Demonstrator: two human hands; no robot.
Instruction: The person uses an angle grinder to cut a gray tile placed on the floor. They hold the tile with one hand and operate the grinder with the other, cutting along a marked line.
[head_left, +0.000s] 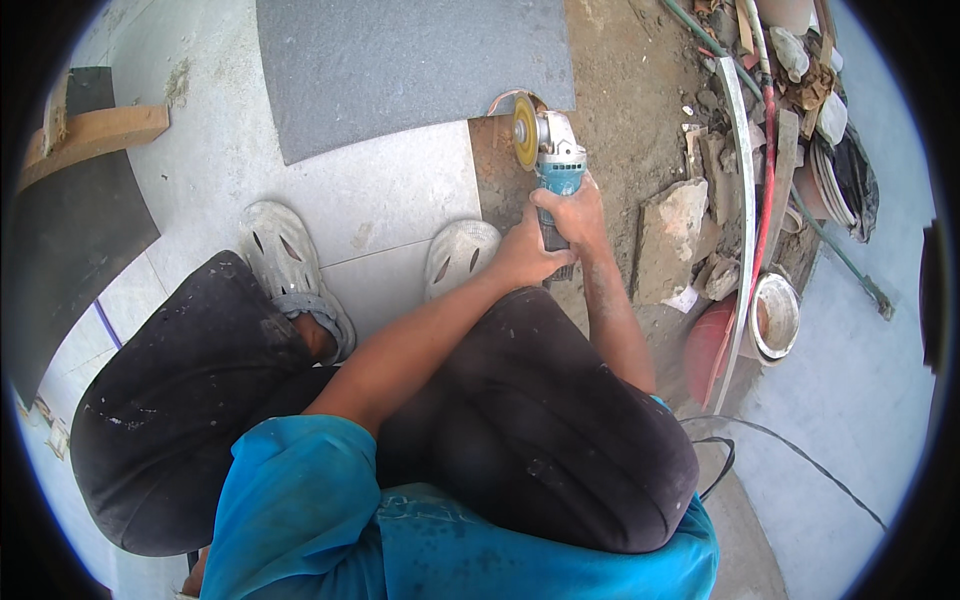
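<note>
Both my hands are closed round a teal angle grinder with a metal gear head and a yellow disc. My left hand wraps the rear of its body from the left. Just above it, my right hand grips the body from the right. The disc stands upright beside the lower right corner of a dark grey tile. A curved copper-coloured strip shows at that corner, close to the disc; I cannot tell what it is. Below the grey tile lies a pale floor tile.
Broken slabs and rubble lie along the right. A long metal strip, a red hose and a white bucket are there too. A black cable runs at lower right. A wooden piece lies at left.
</note>
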